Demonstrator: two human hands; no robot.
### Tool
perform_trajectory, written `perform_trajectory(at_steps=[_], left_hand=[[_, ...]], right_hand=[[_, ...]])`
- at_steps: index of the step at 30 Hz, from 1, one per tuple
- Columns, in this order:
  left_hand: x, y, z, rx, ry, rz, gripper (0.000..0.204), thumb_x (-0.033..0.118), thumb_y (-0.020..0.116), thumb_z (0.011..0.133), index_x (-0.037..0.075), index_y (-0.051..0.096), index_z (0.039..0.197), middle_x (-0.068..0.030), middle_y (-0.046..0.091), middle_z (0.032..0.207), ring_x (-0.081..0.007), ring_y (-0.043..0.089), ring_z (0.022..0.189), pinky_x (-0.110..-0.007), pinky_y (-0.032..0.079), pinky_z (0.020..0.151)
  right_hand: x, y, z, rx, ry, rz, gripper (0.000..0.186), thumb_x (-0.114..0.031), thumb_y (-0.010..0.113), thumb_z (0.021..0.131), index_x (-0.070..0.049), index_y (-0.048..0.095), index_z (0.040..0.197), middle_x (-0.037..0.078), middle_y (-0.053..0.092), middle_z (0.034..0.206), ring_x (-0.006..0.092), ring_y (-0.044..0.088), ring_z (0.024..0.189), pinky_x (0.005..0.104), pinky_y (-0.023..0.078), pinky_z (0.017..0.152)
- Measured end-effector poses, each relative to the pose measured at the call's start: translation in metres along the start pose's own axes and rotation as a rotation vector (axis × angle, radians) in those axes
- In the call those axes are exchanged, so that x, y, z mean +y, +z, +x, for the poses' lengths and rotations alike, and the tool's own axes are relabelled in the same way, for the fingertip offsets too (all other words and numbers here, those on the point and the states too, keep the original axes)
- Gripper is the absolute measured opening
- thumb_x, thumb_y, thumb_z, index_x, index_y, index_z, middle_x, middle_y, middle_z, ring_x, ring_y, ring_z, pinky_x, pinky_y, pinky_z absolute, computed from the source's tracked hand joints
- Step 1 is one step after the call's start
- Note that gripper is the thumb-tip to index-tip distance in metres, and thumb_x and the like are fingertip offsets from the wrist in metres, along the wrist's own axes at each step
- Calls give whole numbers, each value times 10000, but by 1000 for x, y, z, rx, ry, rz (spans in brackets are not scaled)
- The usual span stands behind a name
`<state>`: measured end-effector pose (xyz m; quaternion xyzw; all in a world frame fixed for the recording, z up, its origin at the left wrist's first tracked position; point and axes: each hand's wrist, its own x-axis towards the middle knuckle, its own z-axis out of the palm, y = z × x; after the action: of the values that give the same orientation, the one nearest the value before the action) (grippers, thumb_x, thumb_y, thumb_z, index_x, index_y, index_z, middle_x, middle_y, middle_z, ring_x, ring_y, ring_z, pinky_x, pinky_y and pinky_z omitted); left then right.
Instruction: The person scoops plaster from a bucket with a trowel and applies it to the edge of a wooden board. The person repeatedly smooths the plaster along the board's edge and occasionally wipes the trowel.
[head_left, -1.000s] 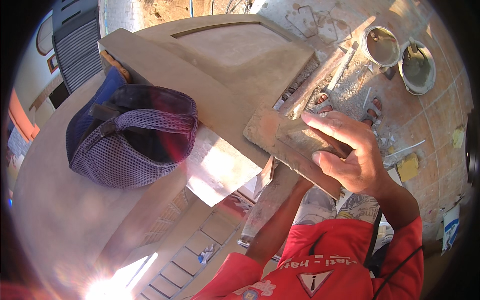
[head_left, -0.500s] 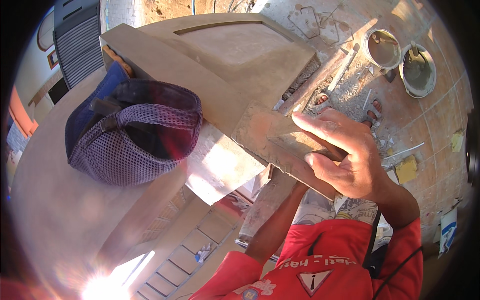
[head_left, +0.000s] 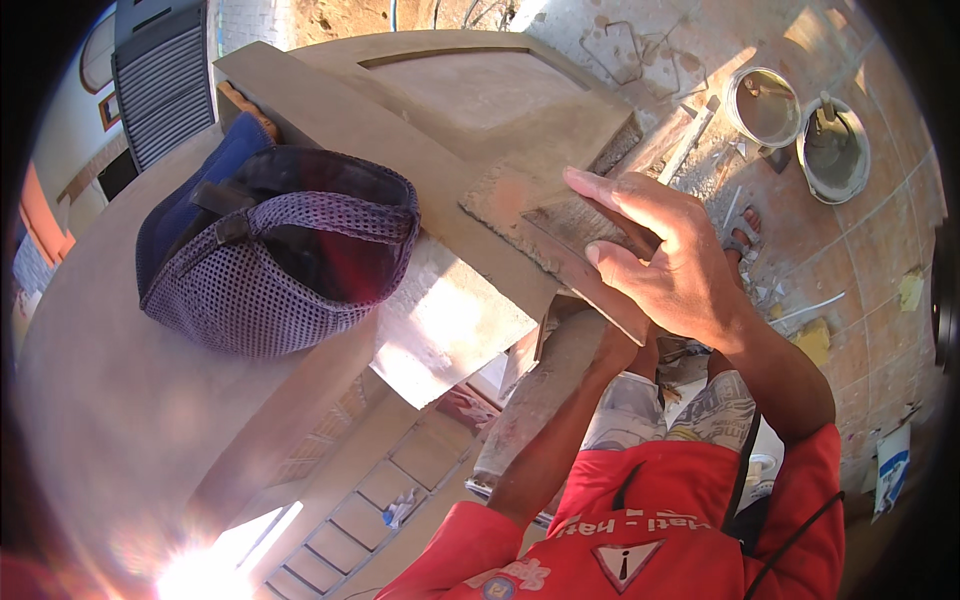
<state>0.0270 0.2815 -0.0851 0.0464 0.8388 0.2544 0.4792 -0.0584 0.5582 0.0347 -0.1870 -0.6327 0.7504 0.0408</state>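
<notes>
Trowel [head_left: 545,225] sits flat on the plastered ledge [head_left: 420,150], right hand [head_left: 665,265] closed around its handle; left hand's hidden under the ledge, can't tell its grip.

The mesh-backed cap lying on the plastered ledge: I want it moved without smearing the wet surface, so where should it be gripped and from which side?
Probably by the adjustment strap over the rear opening of the purple mesh-backed cap, coming straight down from above. The cap lies with its hollow open and the strap raised, so fingers can hook it without touching the grey plastered ledge. The right hand is occupied with the flat trowel.
</notes>
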Motion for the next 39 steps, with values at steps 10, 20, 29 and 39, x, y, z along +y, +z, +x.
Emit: perform_trajectory(at_steps=[10,20,29,39], left_hand=[[-22,3,-1,-84,-92,-36,454,347,576,919,-6,576,1205,-277,633,1107,-436,595,1079,-455,471,886],[-14,5,-6,38,-111,-124,444,344,530,942,5,572,1226,-276,618,1159,-432,577,1120,-453,459,931],[13,-9,-6,-160,-258,-93,407,298,533,940,5,566,1221,-276,626,1120,-433,591,1076,-456,465,897],[1,-2,-6,-126,-133,-45,416,281,522,944,21,557,1267,-263,596,1211,-397,561,1162,-433,434,975]], right_hand=[[-3,-9,-33,-6,-229,70,552,70,592,724,72,555,1275,161,628,1001,220,611,888,318,478,848],[-5,-7,-24,5,-176,119,552,72,588,703,75,566,1255,175,641,1036,232,627,981,319,473,908],[12,0,-6,75,-7,85,544,59,596,726,35,579,1269,104,610,955,152,562,883,249,446,837],[1,-1,-5,31,-9,71,531,50,590,745,27,577,1275,159,644,1122,184,602,1032,292,446,946]])
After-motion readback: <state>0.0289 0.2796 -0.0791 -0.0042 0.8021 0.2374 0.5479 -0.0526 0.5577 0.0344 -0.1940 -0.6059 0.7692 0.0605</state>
